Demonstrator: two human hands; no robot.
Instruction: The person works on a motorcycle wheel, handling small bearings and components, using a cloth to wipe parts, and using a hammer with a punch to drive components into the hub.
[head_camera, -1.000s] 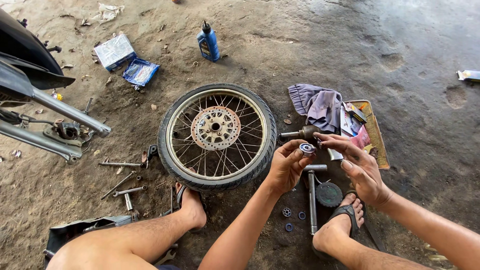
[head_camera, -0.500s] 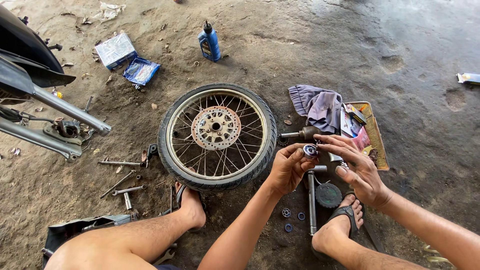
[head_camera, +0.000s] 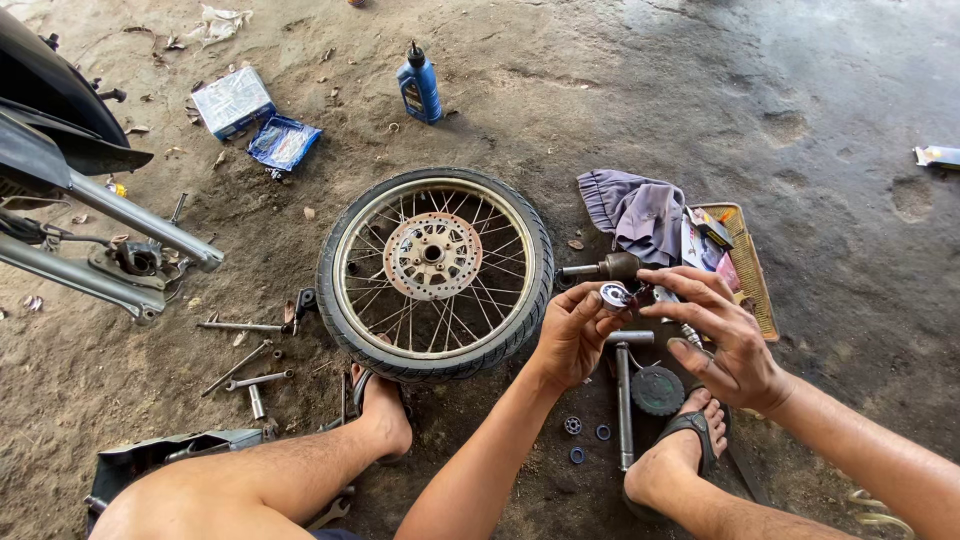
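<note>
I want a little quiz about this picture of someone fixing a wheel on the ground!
1. True or false: the spoked wheel lies flat on the ground.
2. Which hand holds the small round bearing?
3. What stands beyond the wheel: A) blue bottle B) red bucket C) green ball?

Key:
1. True.
2. The left hand; the right hand reaches its fingertips toward the bearing.
3. A.

We record even, diffuse daylight, brighter toward the upper right, where the floor (head_camera: 800, 90) shows a pale sheen. Shadows are soft and short. Focus is sharp throughout; wide-angle distortion bends the frame edges.
</note>
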